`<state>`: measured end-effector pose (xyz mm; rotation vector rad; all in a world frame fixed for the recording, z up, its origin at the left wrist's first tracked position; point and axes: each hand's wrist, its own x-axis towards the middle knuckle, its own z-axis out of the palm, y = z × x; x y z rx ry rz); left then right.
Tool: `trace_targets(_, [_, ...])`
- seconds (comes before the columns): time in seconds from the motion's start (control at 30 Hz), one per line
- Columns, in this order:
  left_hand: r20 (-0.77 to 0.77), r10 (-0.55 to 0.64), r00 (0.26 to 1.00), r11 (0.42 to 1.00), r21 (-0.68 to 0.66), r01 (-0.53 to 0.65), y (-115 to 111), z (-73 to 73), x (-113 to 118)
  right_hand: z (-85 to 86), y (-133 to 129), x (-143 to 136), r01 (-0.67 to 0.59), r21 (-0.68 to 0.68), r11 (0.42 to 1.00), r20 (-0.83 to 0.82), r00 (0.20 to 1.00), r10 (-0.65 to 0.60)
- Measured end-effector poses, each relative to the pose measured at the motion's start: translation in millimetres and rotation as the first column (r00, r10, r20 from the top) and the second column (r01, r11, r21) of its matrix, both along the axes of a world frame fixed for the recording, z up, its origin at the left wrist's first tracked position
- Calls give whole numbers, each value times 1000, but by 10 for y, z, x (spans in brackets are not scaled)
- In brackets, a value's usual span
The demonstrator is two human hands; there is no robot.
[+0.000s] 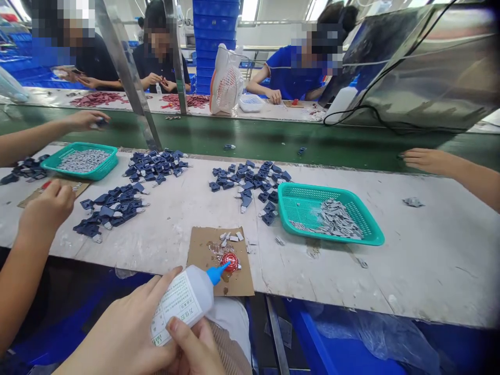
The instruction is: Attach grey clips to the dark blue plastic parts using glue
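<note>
A white glue bottle (183, 301) with a blue nozzle is held at the lower middle. My left hand (128, 317) wraps round it from the left, and my right hand (195, 346) grips its lower side, thumb on the label. The nozzle tip is over a round red cap (229, 262) on a brown cardboard piece (199, 250). Clear wet glue spots the cardboard beside the cap. Several small light grey parts (231, 237) lie at the cardboard's upper edge.
A green basket (371, 224) of grey parts stands right of the cardboard, with dark blue parts (250, 177) left of it. Co-workers' hands are at both sides. A green belt (265, 143) runs behind; another green basket (111, 164) stands at left.
</note>
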<state>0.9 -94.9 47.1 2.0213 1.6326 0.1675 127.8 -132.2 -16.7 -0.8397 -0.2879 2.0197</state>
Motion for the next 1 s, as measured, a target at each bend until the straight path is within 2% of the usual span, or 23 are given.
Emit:
trace_targets(0.1, [-29, -12, 1000, 997, -82, 10, 25, 44, 18, 61, 50, 17, -21, -130, 991, -93, 996, 9])
trace_targets(0.13, [-35, -9, 999, 996, -93, 6, 33, 58, 25, 70, 63, 18, -19, -137, 990, -105, 994, 5])
trace_targets(0.33, [-95, -20, 995, 988, -155, 5, 78, 108, 65, 35, 81, -5, 0, -141, 990, -113, 993, -17])
trace_targets(0.47, [-108, -33, 994, 988, -151, 16, 74, 68, 44, 20, 90, -8, -30, -96, 995, -77, 997, 23])
trace_targets(0.6, [-105, -45, 993, 992, -121, 33, 66, 23, 13, -5, 99, -21, -8, -81, 997, -101, 995, -1])
trace_targets(0.77, [-138, -38, 990, 985, -173, 14, 91, 86, 40, -27, 92, -17, -15, -100, 995, -103, 995, 5])
trace_targets(0.87, [-142, -46, 989, 988, -152, 24, 111, 110, 47, -7, 97, 2, -39, -82, 996, -112, 993, 30])
trace_targets(1.0, [-149, -68, 986, 992, -119, 51, 135, 136, 33, 51, 119, 10, -56, -126, 990, -82, 996, 46])
